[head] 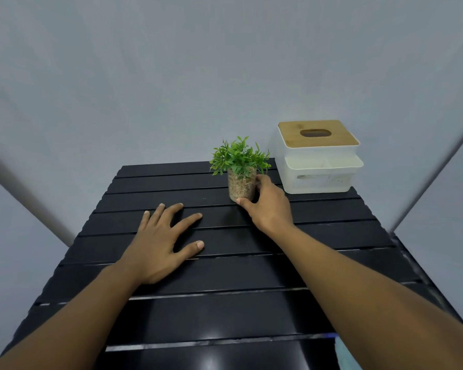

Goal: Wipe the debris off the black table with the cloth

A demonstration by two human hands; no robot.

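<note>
The black slatted table (pixel 225 311) fills the lower middle of the view. My left hand (pixel 161 244) lies flat on it with fingers spread, holding nothing. My right hand (pixel 265 206) is wrapped around a small clear pot of gravel with a green plant (pixel 239 172), which stands upright on the far part of the table. A light blue patch (pixel 344 353), possibly the cloth, peeks out at the table's near right edge under my right forearm; I cannot tell what it is. No debris stands out on the slats.
A white tissue box with a wooden lid (pixel 318 156) stands at the table's far right corner, just right of the plant. Grey walls close in behind and on both sides.
</note>
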